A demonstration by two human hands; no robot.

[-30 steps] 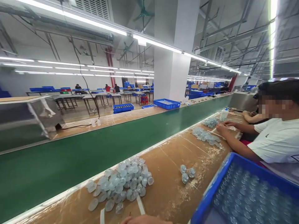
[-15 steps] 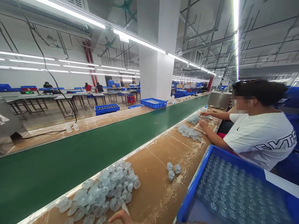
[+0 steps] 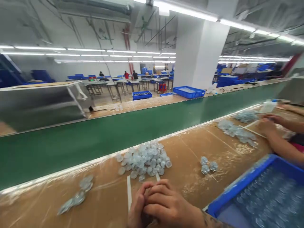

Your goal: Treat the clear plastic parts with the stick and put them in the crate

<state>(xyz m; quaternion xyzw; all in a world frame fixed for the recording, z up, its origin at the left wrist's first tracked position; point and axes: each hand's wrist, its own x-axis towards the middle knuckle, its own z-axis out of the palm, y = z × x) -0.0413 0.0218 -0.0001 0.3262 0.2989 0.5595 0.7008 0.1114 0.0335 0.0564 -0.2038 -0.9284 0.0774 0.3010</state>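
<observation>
Long strip lights run down a factory hall with a white column (image 3: pixel 199 53), and a green conveyor belt (image 3: pixel 118 139) stretches across the view between two brown benches. On the far bench side stands a blue crate (image 3: pixel 188 91). The near bench (image 3: pixel 180 190) is covered in glossy film, and the person's two hands sit at its edge, low in the view, pressed together with the forearm leading off to the lower right. The left hand (image 3: pixel 137 205) lies partly behind the right hand (image 3: pixel 166 202), and the fingers (image 3: pixel 161 198) of both are closed and curled together. Whatever they may grip is hidden, so nothing can be said about that. Just above the knuckles lies a heap of round clear plastic pieces (image 3: pixel 142 161), close to but not touching the hands. A white strip (image 3: pixel 129 193) lies just left of them, and a smaller group of clear pieces (image 3: pixel 76 194) sits farther left. Three more pieces (image 3: pixel 206 165) stand to the right, near a blue crate (image 3: pixel 242 180) packed with rows of clear pieces. Farther along, a co-worker's hands (image 3: pixel 267 125) rest beside two more heaps (image 3: pixel 235 131).
</observation>
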